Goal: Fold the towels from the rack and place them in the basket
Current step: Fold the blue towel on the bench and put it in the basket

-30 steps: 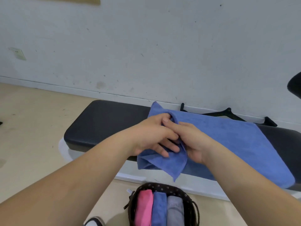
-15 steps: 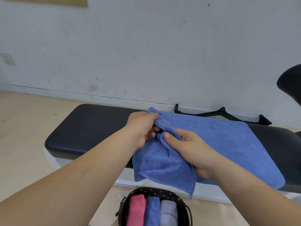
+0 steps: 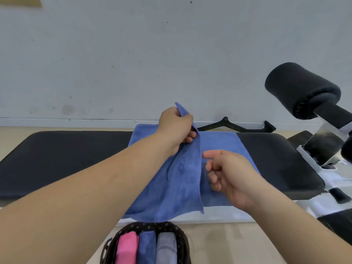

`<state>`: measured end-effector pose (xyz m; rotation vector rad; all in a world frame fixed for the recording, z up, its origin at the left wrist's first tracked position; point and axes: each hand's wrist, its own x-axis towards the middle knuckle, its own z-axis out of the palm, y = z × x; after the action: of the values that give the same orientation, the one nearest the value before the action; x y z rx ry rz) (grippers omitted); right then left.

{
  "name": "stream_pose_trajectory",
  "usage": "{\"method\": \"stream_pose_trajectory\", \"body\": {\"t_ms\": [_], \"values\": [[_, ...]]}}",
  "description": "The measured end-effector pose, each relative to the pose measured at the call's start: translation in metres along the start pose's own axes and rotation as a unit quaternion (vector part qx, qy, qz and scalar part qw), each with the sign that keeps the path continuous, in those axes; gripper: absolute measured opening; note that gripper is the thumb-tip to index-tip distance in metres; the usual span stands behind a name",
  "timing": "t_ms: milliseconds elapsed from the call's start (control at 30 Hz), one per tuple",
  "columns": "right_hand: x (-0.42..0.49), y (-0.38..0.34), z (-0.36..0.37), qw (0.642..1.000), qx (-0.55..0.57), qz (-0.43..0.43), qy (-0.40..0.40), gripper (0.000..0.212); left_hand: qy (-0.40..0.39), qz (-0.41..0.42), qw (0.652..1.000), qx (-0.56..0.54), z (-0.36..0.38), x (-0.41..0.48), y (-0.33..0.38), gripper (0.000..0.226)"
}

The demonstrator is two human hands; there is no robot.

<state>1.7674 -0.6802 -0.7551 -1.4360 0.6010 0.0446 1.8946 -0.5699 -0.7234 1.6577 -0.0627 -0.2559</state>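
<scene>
Left hand point(image 3: 176, 128): pinching far corner of blue towel point(image 3: 219, 147), raised off worktop point(image 3: 57, 159). Right hand point(image 3: 230, 174): loosely curled, empty. Risk: 1-point hold lets flap sag, skewing fold. Basket point(image 3: 152, 225), near: 3 folded towels point(image 3: 146, 248).

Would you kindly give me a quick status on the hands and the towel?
Left hand grips blue towel by raised corner. Right hand loosely curled beside flap, holding nothing. Towel part-folded on bench; nothing between it and basket.
</scene>
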Motion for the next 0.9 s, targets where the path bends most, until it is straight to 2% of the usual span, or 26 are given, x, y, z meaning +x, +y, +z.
{"method": "stream_pose_trajectory", "body": {"t_ms": [67, 167, 267, 333, 467, 567, 633, 767, 833, 900], "values": [[0.0, 0.0, -0.014, 0.999, -0.028, -0.014, 0.015, 0.031, -0.028, 0.006, 0.999, 0.018, 0.025, 0.001, 0.004, 0.017], [0.001, 0.008, -0.023, 0.995, -0.096, -0.014, 0.003, 0.021, -0.076, -0.038, 0.995, 0.05, 0.055, 0.0, -0.004, 0.018], [0.008, 0.01, -0.025, 0.993, -0.119, 0.005, -0.024, 0.045, -0.076, -0.061, 0.993, 0.074, 0.068, 0.004, -0.018, 0.015], [0.01, 0.008, -0.027, 0.987, -0.155, 0.001, -0.03, 0.05, -0.065, -0.063, 0.992, 0.083, 0.069, 0.007, -0.023, 0.018], [0.007, 0.018, -0.03, 0.956, -0.287, -0.052, -0.019, 0.022, -0.057, -0.056, 0.993, 0.092, 0.065, 0.01, -0.025, 0.022], [0.007, 0.02, -0.035, 0.975, -0.219, -0.044, -0.001, 0.017, -0.037, -0.032, 0.991, 0.126, 0.065, 0.017, -0.022, 0.023], [0.005, 0.017, -0.041, 0.986, -0.159, -0.037, 0.035, 0.022, -0.032, -0.014, 0.988, 0.149, 0.069, 0.021, -0.018, 0.023], [0.002, 0.016, -0.065, 0.987, -0.098, -0.076, 0.1, 0.034, -0.027, 0.03, 0.985, 0.167, 0.092, 0.036, -0.007, 0.024], [0.004, 0.017, -0.08, 0.983, -0.117, -0.08, 0.118, 0.037, -0.021, 0.061, 0.982, 0.18, 0.108, 0.047, -0.01, 0.021], [0.007, 0.022, -0.094, 0.971, -0.184, -0.076, 0.131, 0.038, -0.037, 0.071, 0.975, 0.206, 0.125, 0.055, -0.023, 0.024]]}}
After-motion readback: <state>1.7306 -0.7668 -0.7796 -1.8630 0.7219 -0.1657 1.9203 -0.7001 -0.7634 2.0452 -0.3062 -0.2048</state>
